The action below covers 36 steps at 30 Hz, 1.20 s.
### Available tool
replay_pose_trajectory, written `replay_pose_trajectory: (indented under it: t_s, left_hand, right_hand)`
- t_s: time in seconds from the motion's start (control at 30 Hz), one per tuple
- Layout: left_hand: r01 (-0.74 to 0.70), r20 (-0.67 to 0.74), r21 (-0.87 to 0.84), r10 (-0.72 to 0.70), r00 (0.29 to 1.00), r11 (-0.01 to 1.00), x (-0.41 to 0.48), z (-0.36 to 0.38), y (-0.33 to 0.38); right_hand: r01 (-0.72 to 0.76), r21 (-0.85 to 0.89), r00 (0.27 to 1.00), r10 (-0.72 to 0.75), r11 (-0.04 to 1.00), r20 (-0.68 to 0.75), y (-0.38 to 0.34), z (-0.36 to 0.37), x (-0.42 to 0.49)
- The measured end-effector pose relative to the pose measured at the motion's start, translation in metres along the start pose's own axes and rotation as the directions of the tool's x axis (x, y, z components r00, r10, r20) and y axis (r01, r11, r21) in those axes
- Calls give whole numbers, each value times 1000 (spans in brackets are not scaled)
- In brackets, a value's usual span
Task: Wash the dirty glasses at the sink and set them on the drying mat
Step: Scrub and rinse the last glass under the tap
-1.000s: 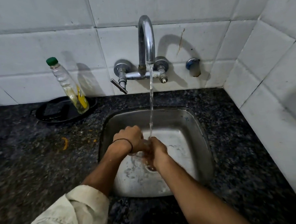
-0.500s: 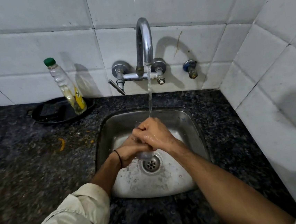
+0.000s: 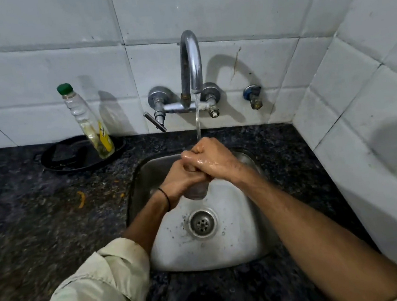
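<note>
Steel sink (image 3: pixel 226 249), glass (image 3: pixel 196 192) gripped beneath clasped hands (image 3: pixel 194 167)

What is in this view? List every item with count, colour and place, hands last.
glass: one, clear, over the sink under the running tap, held in both hands
tap: one, chrome, on the wall above the sink
sink: one, steel, set in the countertop
bottle: one, clear with green cap and yellow label, in the black dish left of the tap
black dish: one, on the countertop by the wall
valve: one, blue and brass, on the wall right of the tap
countertop: one, dark speckled stone
orange scrap: one, on the countertop left of the sink
left hand: grips the glass's side; black wristband
right hand: wet, curled over the glass's top
</note>
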<state>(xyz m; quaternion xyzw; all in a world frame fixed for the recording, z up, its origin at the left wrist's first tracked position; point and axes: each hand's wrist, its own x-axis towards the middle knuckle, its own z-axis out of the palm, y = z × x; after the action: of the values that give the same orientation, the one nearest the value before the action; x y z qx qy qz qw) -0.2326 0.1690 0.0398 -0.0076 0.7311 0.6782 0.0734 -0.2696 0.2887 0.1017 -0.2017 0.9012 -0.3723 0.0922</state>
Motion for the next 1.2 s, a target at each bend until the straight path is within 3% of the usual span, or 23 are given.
replay_pose_trajectory:
  t_s: [0.1,0.17,0.23,0.27,0.33,0.4,0.43,0.5,0.53,0.6,0.67,0.73,0.8,0.83,0.93,1.0,1.03,1.1,1.13,1.2]
  left_hand:
    - [114,-396,430,74,915,895,2,26,11]
    - [108,-447,444,115,887,889,-1,32,10]
    - [30,-270,242,38,962,970,1,20,8]
    - [4,-99,93,5,995,996,2,9,7]
    - [-13,226,-155,48,973,988,-1,-10,8]
    - [14,333,-201,55,941,979,-2,-20,11]
    - [-7,268,-126,41,963,992,-1,-18,12]
    - [-59,-31,189,66,997,980,7,-5,9]
    - [-42,-190,354,115,975,934,10,4,6]
    - [6,-369,408,159,916,913,11,18,0]
    - [26,-280,243,45,959,970,9,15,-7]
    - [81,-14,-23,-81,997,996,5,-1,-6]
    - [132,205,-225,-85,975,965,1,-14,-1]
    - [132,209,-222,-85,974,966,0,-15,1]
    - [76,-95,59,-70,993,995,2,5,8]
    - [83,-362,307,35,932,948,2,22,6]
    - [67,-409,339,83,909,938,0,26,3]
    - [19,-291,193,39,956,981,-1,17,3]
    - [35,-138,85,-23,990,996,-2,8,5]
    - [28,181,-59,-17,983,998,-7,-8,8]
  right_hand:
    - [-213,-68,961,197,975,-194,-10,20,4]
    - [-202,-179,960,158,963,-233,-10,24,5]
    - [-105,-235,988,74,966,-138,-7,10,4]
    - [-30,-229,999,23,973,-30,-5,0,4]
    - [82,-159,984,-55,984,169,-4,-13,0]
    - [100,-145,983,-76,984,168,-9,-9,-4]
    - [69,-174,995,-54,982,88,-11,-2,-6]
    - [-66,-198,993,45,978,-106,-13,13,-4]
    - [-132,-182,981,102,974,-168,-15,20,-3]
    - [-192,-208,969,152,959,-193,-17,26,1]
    - [-143,-272,986,112,951,-126,-13,20,5]
    - [-26,-220,1000,29,975,10,-5,6,7]
    - [42,-120,993,-29,992,115,-1,-4,7]
    - [37,-102,996,-28,994,90,-1,-4,6]
    - [-176,-13,970,171,984,-173,-5,13,10]
    - [-276,18,934,273,961,-231,-9,26,11]
    - [-260,-9,938,251,965,-238,-8,31,10]
    - [-149,-91,968,126,985,-218,-4,28,5]
    - [-76,-112,986,58,991,-156,0,22,5]
    - [52,-60,998,-49,997,42,6,11,3]
